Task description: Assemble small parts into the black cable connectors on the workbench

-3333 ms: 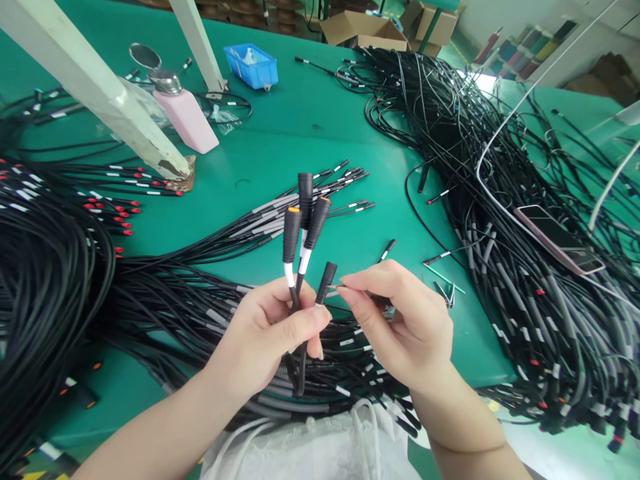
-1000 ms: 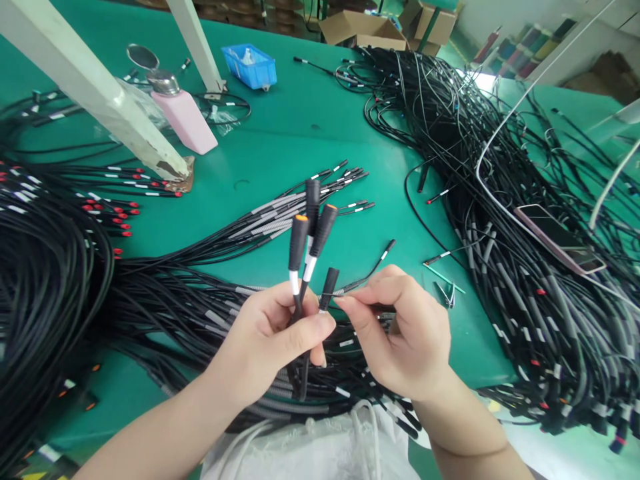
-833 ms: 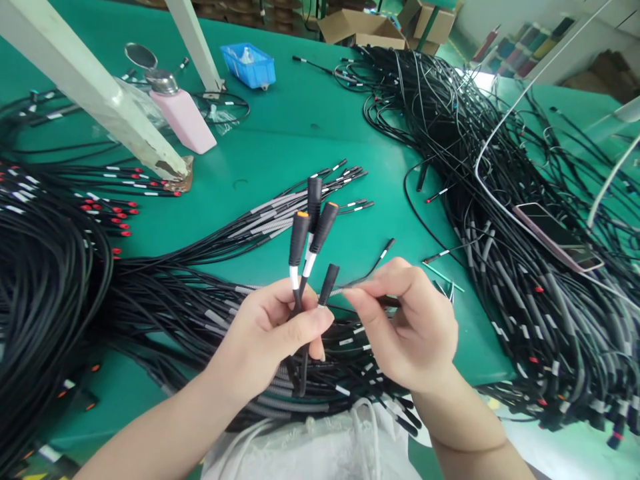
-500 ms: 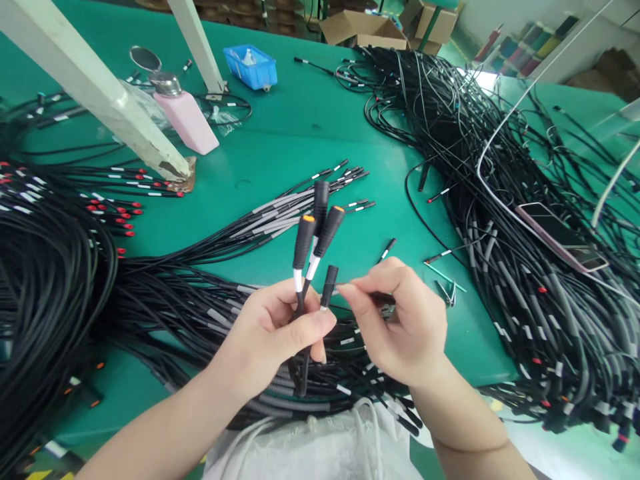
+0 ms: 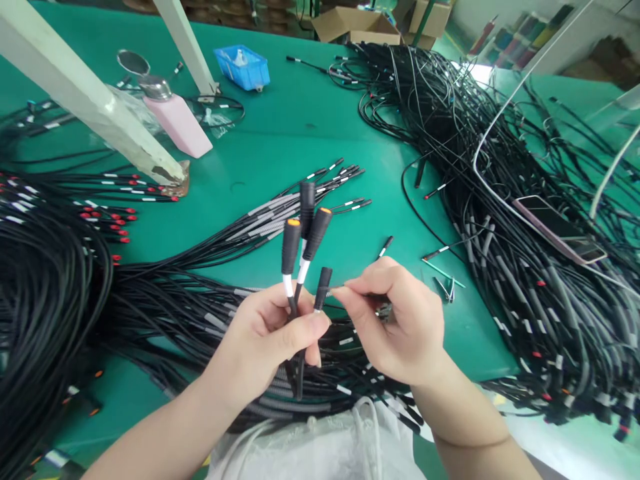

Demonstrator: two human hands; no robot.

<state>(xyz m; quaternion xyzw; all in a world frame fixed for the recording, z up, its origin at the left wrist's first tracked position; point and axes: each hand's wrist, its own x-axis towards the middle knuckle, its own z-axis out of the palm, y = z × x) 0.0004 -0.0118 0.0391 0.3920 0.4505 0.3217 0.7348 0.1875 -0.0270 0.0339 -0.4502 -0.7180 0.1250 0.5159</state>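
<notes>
My left hand (image 5: 267,340) is closed around black cable connectors, which stand upright above its fingers. Two thick ribbed connectors (image 5: 318,235) have orange ends and white labels on their cables; behind them rises a darker connector (image 5: 307,193). Between thumb and fingers sits a smaller, shorter connector (image 5: 324,283). My right hand (image 5: 403,323) is just to its right, thumb and forefinger pinched together close to the small connector's side. Whatever that pinch holds is too small to make out. The other right fingers are curled in, with a dark shape partly hidden under them.
Bundled black cables (image 5: 170,300) lie beneath my hands, and a large cable heap (image 5: 480,180) covers the right side with a phone (image 5: 560,230) on it. A pink bottle (image 5: 177,123), blue bin (image 5: 243,67) and white post (image 5: 95,93) stand at left. Nail clippers (image 5: 444,289) lie right.
The connectors in my left hand have shifted slightly left. My right hand keeps its pinch beside the small connector. The whole view has moved a little.
</notes>
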